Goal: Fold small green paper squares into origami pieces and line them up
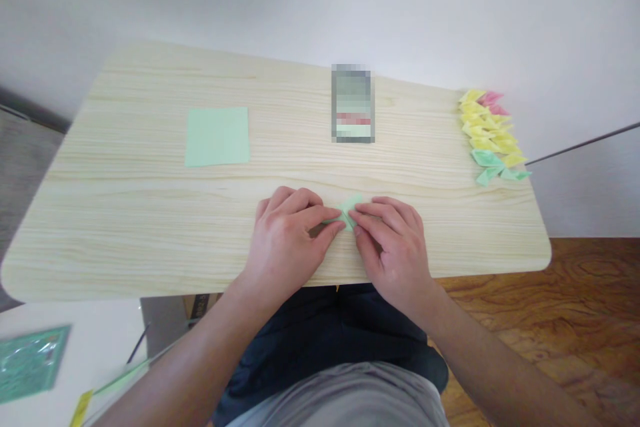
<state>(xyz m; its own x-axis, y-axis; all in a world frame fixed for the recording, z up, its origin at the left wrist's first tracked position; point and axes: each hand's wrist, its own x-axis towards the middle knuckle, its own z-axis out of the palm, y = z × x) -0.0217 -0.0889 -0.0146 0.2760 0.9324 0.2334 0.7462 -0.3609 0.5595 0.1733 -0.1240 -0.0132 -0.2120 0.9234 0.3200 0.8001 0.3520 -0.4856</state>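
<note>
Near the table's front edge, a small piece of folded green paper [352,203] lies between my two hands. My left hand [291,230] pinches its left side, thumb and forefinger close together. On the right side, the fingertips and thumb of my right hand [393,237] press on the same paper. Fingers cover much of it, so its full shape is hidden. A square sheet of green paper [217,137] rests flat on the left half of the table.
The pale wooden table [140,220] stands against a white wall. At its back middle lies a blurred-out phone-like object [353,103]. Several folded yellow paper pieces [487,127], with pink [494,103] and green ones [489,160], line the right end. A green packet [33,361] is lower left.
</note>
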